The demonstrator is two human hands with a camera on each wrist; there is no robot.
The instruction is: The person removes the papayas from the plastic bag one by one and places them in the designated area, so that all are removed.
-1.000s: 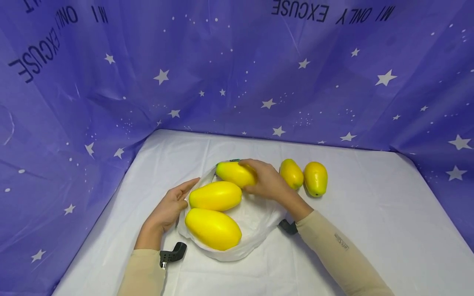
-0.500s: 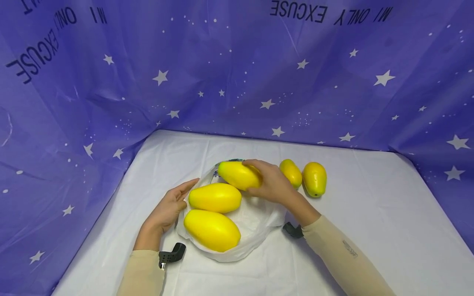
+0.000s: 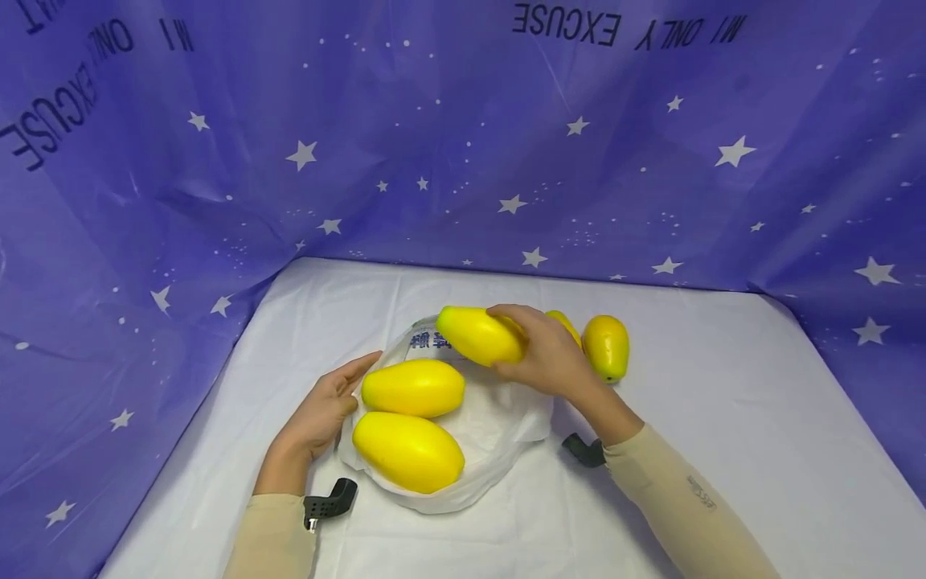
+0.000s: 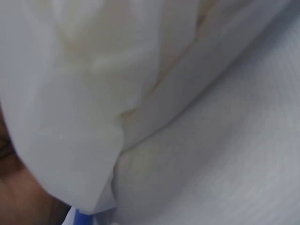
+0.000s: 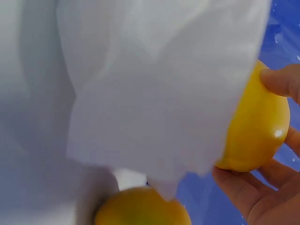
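My right hand (image 3: 546, 354) grips a yellow papaya (image 3: 479, 334) with a greenish end, tilted above the far side of a white plastic bag (image 3: 499, 426). In the right wrist view, fingers and thumb wrap round that papaya (image 5: 258, 126), and the bag (image 5: 154, 93) covers part of it. Two more papayas, a middle one (image 3: 414, 388) and a near one (image 3: 408, 452), lie side by side in the bag's wide mouth. At the bag's left edge my left hand (image 3: 318, 410) touches the plastic, its fingers extended. Bag plastic (image 4: 79, 117) hides most of this hand in the left wrist view.
Beyond the right hand lie two smaller yellow fruits, one (image 3: 606, 347) in full view and the other (image 3: 567, 326) partly hidden by the hand. A white cloth (image 3: 694, 402) covers the table. Purple star-printed sheeting (image 3: 463, 145) rises around its back and sides.
My right hand has lifted the papaya up and to the right, away from the other two, uncovering blue print inside the bag. The left hand stays at the bag's edge.
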